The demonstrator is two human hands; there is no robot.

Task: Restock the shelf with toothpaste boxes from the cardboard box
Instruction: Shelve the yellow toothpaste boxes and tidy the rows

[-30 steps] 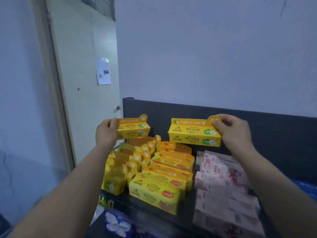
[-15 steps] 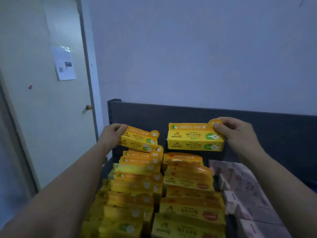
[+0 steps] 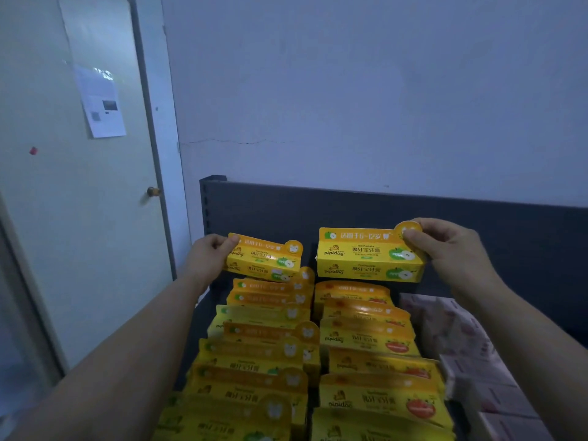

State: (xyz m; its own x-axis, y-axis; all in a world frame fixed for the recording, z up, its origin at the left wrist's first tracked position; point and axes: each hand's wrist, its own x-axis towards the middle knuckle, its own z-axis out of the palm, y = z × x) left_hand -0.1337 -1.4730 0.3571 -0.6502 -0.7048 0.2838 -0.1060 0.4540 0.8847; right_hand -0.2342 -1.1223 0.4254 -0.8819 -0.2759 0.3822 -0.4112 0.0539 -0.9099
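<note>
Door [image 3: 79,218] way over on the left, pale, printed paper sheet [image 3: 100,103] taped up high on it, tiny red mark [image 3: 33,150] lower down, brass knob [image 3: 153,191] near the right edge. Next over, left hand [image 3: 208,256], fingers curled round the left end of a yellow toothpaste box [image 3: 265,257], thumb over the top edge, gripping it properly. Box tilted, right end dipping a bit, hanging just above the back of the left row of yellow boxes [image 3: 261,354] with green apples on them. Touching the row or not, honestly can't tell, pretty close either way. Dark grey shelf back panel [image 3: 350,208] right behind all that, pale wall [image 3: 350,90] above. Further right, second toothpaste box [image 3: 366,257], same green-apple kind, held level and facing the camera, up above the back end of the right row [image 3: 366,345], the one with red fruit on the packs. Clear gap between the two held boxes. Over there, right hand [image 3: 445,246] pinching that box at its upper right corner, thumb and fingertips closed on the round orange tab [image 3: 409,230], other fingers curled in. Both rows running front to back on the shelf, packed tight, side by side. Far right, stack of pinkish boxes [image 3: 461,338] sitting on the same shelf, blurry, print unreadable.
</note>
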